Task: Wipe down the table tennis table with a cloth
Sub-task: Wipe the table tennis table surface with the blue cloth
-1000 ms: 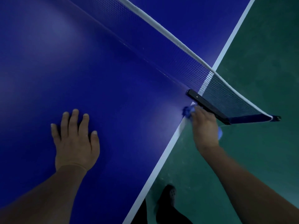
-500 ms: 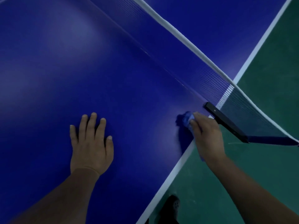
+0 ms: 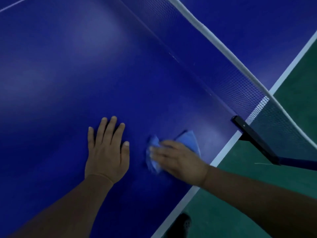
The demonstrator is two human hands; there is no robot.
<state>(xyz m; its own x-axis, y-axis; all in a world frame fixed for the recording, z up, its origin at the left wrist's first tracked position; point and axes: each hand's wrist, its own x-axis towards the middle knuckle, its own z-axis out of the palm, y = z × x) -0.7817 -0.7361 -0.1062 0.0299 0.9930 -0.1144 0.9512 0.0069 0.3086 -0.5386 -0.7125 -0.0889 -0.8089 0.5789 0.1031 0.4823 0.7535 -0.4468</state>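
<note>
We had our left hand [image 3: 107, 152] flat on the table [image 3: 68, 74], fingers straight, holding nothing. Just beside it our right hand [image 3: 178, 160] pressed the blue cloth [image 3: 190, 141] on the surface near the white edge; how its fingers lay was too blurred to tell. The cloth could bunch and slip out. Farther away, the net post [image 3: 253, 138] and net [image 3: 240, 85] blocked the way across.

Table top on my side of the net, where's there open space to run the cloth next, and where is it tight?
Open: the broad blue stretch left of and beyond the left hand, up to the net. Tight: the narrow strip between the left hand and the cloth under the right hand, and the corner between the cloth, the white edge line and the black net clamp.
</note>
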